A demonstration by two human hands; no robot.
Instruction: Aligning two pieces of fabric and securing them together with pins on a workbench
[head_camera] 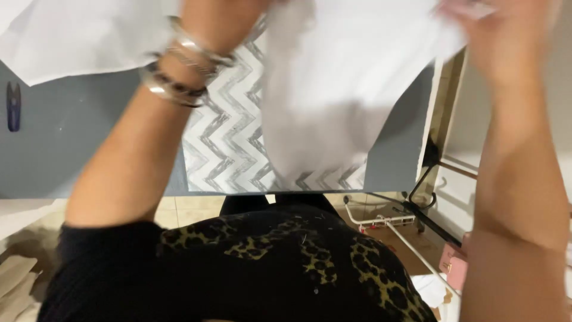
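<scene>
The person is holding up a big white piece of soft cloth point(345, 83) with both hands. The right hand point(476, 24) is pinching the top corner of the cloth, with the fingers closed on it, though it is looking blurry. The left hand point(238, 9) is mostly going out of the top of the picture, so I cannot tell how its fingers are sitting; it is right at the cloth's top edge. Shiny silver bracelets point(179, 71) are sitting on that wrist.

The cloth is hanging in the air over a grey table top point(71, 149) with a grey and white zigzag mat point(229, 143) on it. The cloth is looking loose and crumpled, not folded or laid flat yet. Another white sheet point(65, 36) is lying at the table's far left, and a dark blue peg point(13, 107) is lying near the left edge.
</scene>
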